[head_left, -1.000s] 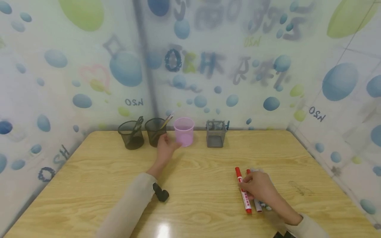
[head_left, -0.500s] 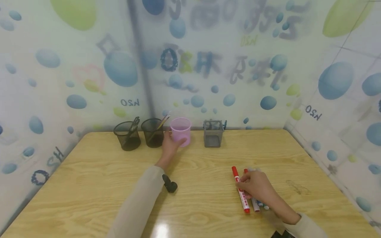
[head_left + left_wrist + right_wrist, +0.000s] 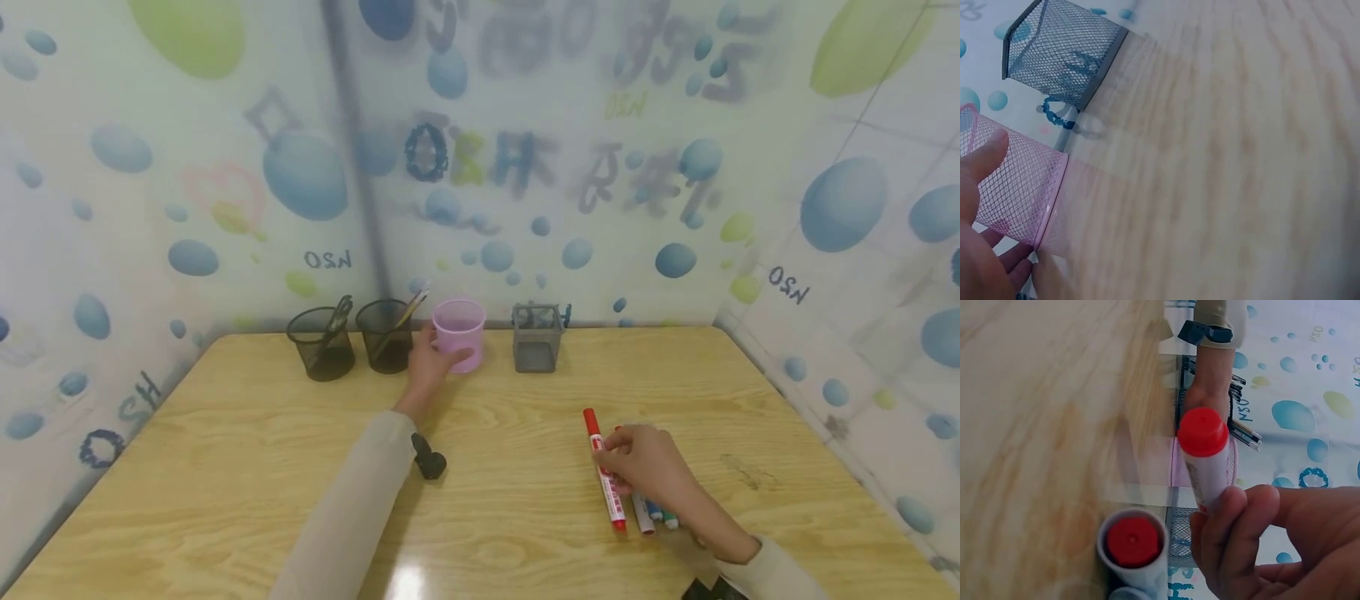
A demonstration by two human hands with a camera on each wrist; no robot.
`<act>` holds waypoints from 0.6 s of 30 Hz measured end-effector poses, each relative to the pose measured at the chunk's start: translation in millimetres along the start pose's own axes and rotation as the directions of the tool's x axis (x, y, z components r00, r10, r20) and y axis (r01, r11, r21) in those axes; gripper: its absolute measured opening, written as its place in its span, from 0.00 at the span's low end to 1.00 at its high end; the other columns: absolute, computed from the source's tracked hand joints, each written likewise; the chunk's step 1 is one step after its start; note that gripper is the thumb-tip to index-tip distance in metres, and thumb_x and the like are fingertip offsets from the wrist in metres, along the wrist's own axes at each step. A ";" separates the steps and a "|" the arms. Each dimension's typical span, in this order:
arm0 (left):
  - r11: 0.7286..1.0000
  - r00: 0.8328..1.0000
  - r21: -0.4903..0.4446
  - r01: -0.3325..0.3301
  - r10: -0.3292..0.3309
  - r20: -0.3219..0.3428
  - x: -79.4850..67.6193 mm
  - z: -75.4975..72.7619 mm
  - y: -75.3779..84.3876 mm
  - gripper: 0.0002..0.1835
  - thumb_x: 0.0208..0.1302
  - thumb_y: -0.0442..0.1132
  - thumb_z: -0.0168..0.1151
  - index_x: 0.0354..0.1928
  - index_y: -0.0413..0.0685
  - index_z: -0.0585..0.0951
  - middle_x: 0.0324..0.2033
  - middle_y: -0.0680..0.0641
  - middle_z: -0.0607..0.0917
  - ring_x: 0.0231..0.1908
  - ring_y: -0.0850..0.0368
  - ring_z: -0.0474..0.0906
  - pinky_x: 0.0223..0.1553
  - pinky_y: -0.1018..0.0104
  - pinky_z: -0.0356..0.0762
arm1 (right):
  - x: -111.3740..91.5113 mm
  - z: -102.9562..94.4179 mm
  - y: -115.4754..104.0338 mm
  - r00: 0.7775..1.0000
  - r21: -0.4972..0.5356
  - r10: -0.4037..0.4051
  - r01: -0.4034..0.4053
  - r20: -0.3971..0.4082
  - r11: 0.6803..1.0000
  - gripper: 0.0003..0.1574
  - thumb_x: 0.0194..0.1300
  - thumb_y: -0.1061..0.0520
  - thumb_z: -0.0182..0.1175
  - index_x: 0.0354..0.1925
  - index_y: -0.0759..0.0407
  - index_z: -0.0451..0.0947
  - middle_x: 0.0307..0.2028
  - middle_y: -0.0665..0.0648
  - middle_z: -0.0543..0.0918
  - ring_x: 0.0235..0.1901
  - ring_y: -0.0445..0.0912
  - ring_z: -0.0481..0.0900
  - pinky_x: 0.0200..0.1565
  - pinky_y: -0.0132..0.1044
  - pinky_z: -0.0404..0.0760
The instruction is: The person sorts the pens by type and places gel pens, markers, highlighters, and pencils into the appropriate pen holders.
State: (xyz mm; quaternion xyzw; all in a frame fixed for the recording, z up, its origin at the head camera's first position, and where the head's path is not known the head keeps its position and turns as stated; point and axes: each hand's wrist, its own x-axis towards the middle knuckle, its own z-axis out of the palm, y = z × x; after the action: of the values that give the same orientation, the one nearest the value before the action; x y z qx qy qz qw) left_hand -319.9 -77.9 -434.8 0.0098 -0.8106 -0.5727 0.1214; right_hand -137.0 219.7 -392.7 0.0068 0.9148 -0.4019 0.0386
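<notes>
At the back of the table, my left hand (image 3: 429,367) grips a pink mesh pen cup (image 3: 460,327) from its left side. In the left wrist view the thumb (image 3: 988,155) lies across the cup's wall, with fingers by its base. My right hand (image 3: 656,467) pinches a red marker (image 3: 612,500) by its barrel, over the table at front right. The marker's red end (image 3: 1202,431) points at the camera in the right wrist view. Beside and partly under that hand lie more markers: a white-barrelled one (image 3: 642,512), a blue-ended one (image 3: 655,512) and a green-ended one (image 3: 670,521).
Left of the pink cup stand two black mesh cups, one (image 3: 387,346) with brushes or pencils, the other (image 3: 330,354) with dark-handled items. A square grey mesh holder (image 3: 536,346) stands to its right. A patterned wall (image 3: 495,225) closes off the table's back.
My left hand has moved from beside the black cup to the pink cup and taken hold of it; the cup has shifted slightly. The red marker in my right hand has risen a little.
</notes>
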 end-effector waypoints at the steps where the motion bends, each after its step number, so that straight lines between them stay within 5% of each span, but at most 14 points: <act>1: 1.000 1.000 0.009 -0.008 0.008 0.003 -0.5 -1.2 0.1 0.44 0.46 0.43 0.78 0.66 0.49 0.67 0.57 0.39 0.75 0.52 0.43 0.74 0.54 0.49 0.71 | 0.2 -0.9 -1.1 1.000 0.004 -0.007 0.007 -0.005 1.000 0.15 0.59 0.57 0.67 0.40 0.67 0.80 0.21 0.51 0.81 0.14 0.45 0.77 0.17 0.33 0.75; 7: 0.997 0.993 -0.015 -0.076 0.077 0.092 -9.4 -14.2 -2.8 0.43 0.44 0.41 0.78 0.65 0.50 0.68 0.54 0.39 0.77 0.51 0.43 0.75 0.54 0.49 0.72 | -0.1 -8.0 -6.3 0.999 0.033 -0.050 0.050 -0.008 0.998 0.19 0.62 0.55 0.64 0.45 0.69 0.78 0.25 0.52 0.83 0.17 0.45 0.79 0.19 0.35 0.77; 13: 0.989 0.968 -0.124 -0.075 0.102 0.227 -26.8 -34.0 -6.1 0.43 0.45 0.36 0.76 0.65 0.47 0.67 0.55 0.38 0.76 0.52 0.41 0.74 0.54 0.49 0.73 | 0.9 -16.2 -12.3 0.997 0.084 -0.072 0.075 -0.028 0.994 0.19 0.65 0.53 0.62 0.46 0.68 0.75 0.24 0.52 0.83 0.19 0.48 0.80 0.25 0.41 0.80; 18: 0.990 0.959 -0.131 -0.059 0.093 0.267 -37.3 -45.7 -11.3 0.41 0.48 0.33 0.75 0.65 0.41 0.68 0.55 0.34 0.76 0.53 0.40 0.75 0.54 0.51 0.73 | 4.0 -18.6 -22.6 0.994 0.144 -0.096 0.102 -0.045 0.984 0.21 0.65 0.52 0.61 0.47 0.68 0.72 0.24 0.54 0.82 0.22 0.48 0.80 0.29 0.43 0.83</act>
State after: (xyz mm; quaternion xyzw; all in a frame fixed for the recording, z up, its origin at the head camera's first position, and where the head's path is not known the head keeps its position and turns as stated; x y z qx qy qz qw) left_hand -275.6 -118.4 -437.9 -0.1077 -0.7828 -0.6121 0.0311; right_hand -143.2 218.0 -363.9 -0.0281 0.8828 -0.4690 0.0004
